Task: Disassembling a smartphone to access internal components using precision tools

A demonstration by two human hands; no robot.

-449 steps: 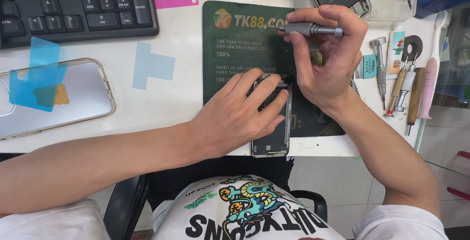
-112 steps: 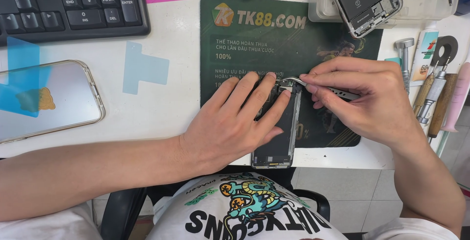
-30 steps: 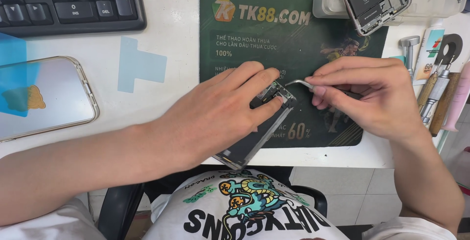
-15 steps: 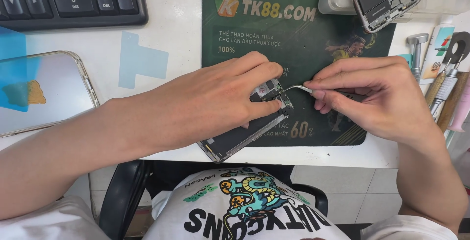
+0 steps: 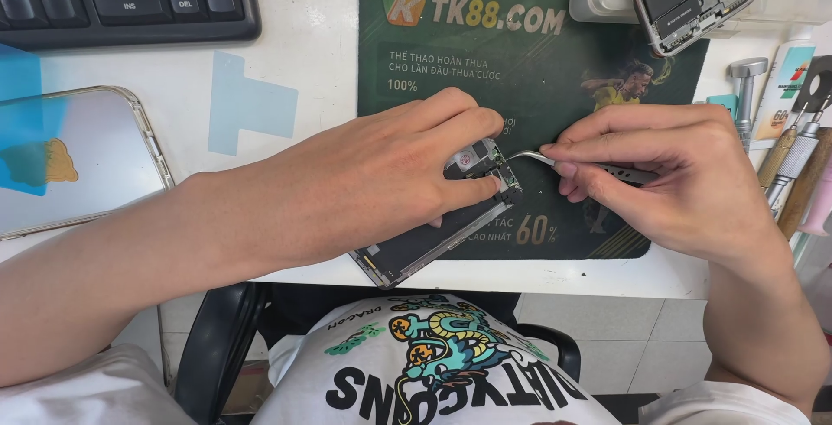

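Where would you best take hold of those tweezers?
Pinch the tweezers along the middle of their slim arms, coming from the right as the right hand does: the curved tips point left into the opened phone, which the left hand steadies.

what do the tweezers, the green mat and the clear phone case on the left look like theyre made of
Tweezers in the right hand: bare metal, likely steel, with a silver sheen and thin curved tips.

Green mat: probably soft cloth over rubber, with a matte printed face and a thin flat edge.

Phone case: see-through soft plastic or silicone, by its glossy rounded rim; which one cannot be told.
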